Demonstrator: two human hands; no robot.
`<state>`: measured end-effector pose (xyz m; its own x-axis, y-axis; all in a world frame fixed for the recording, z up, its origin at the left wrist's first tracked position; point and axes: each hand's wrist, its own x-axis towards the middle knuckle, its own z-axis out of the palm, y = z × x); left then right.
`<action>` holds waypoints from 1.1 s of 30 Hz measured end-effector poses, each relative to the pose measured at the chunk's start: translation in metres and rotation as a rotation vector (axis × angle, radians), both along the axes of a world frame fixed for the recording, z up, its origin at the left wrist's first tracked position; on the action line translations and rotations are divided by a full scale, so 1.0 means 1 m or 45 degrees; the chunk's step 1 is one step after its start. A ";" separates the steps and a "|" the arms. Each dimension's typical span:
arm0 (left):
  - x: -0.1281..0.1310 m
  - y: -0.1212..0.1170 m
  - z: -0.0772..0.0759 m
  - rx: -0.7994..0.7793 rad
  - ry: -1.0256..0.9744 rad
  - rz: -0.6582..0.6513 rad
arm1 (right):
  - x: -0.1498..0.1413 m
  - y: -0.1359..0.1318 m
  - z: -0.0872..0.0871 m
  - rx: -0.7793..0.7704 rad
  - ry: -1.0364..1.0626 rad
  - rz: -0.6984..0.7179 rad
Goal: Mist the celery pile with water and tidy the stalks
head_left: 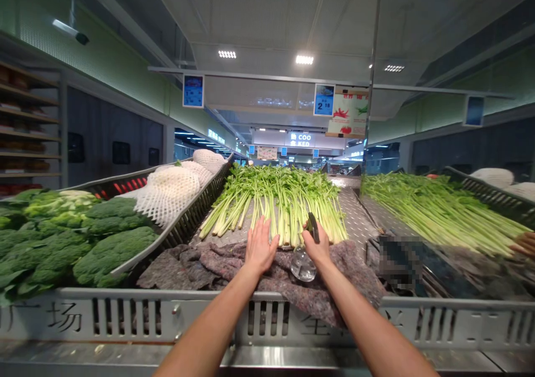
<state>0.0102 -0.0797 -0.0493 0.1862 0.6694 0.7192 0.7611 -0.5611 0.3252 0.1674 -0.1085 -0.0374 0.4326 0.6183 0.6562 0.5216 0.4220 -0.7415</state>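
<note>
Celery stalks (288, 204) lie side by side on the sloping display, leaves toward the back and cut ends toward me. My left hand (259, 244) rests flat, fingers outstretched, at the cut ends and the edge of a rumpled grey-brown felt cloth (234, 257). In my right hand (316, 247) is a clear spray bottle (304, 265) with a dark spray head, gripped near its neck. The bottle's round base is just over the cloth. Part of the cloth hangs over the front rail below my right forearm.
Broccoli (112, 254) fills the left side, with net-wrapped produce (171, 190) behind it. A black slatted divider (184, 215) separates them from the celery. At right, a mirror (443, 209) reflects the display. A grey slotted rail (200, 315) runs along the front.
</note>
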 end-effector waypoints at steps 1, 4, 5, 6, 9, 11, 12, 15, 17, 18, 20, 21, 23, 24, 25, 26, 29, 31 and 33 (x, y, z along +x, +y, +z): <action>-0.001 0.000 0.000 -0.013 -0.015 0.010 | 0.000 -0.001 0.000 0.004 0.012 0.012; -0.003 0.001 0.001 -0.050 -0.071 0.030 | -0.001 -0.002 0.001 0.033 0.023 0.059; -0.003 0.001 0.002 -0.057 -0.088 0.032 | -0.001 -0.003 0.001 0.050 0.017 0.078; -0.003 0.001 0.002 -0.061 -0.102 0.031 | -0.001 -0.003 0.001 0.065 0.003 0.101; -0.002 0.001 0.002 -0.067 -0.131 0.025 | -0.003 -0.004 0.000 0.078 -0.069 0.169; -0.002 0.001 0.002 -0.079 -0.149 0.024 | -0.004 -0.005 0.000 0.065 -0.109 0.181; -0.002 0.001 0.002 -0.087 -0.158 0.027 | -0.004 -0.005 0.000 0.052 -0.116 0.173; -0.004 0.002 0.002 -0.098 -0.181 0.038 | -0.004 -0.006 0.001 0.018 -0.097 0.112; -0.005 0.002 0.002 -0.095 -0.190 0.043 | -0.003 -0.007 0.001 0.023 -0.073 0.065; -0.005 0.001 0.002 -0.096 -0.193 0.043 | -0.003 -0.007 0.002 0.034 -0.060 0.047; -0.006 0.001 0.002 -0.105 -0.196 0.045 | -0.002 -0.008 0.002 0.050 -0.033 0.026; -0.006 0.001 0.002 -0.111 -0.195 0.045 | -0.002 -0.009 0.002 0.055 -0.021 0.023; -0.006 0.001 0.003 -0.119 -0.193 0.046 | -0.002 -0.009 0.002 0.071 0.000 0.022; -0.006 0.000 0.003 -0.121 -0.192 0.047 | -0.002 -0.009 0.002 0.078 0.010 0.022; -0.005 0.000 0.003 -0.123 -0.190 0.046 | -0.001 -0.009 0.002 0.085 0.021 0.021; -0.005 0.000 0.003 -0.126 -0.189 0.046 | -0.001 -0.008 0.001 0.092 0.034 0.017; -0.005 -0.002 0.004 -0.138 -0.196 0.047 | 0.003 -0.007 0.002 0.103 0.096 -0.034; -0.006 -0.002 0.005 -0.139 -0.198 0.050 | 0.007 -0.006 0.004 0.109 0.152 -0.107; -0.005 -0.002 0.005 -0.120 -0.189 0.051 | 0.013 -0.007 0.007 0.103 0.177 -0.171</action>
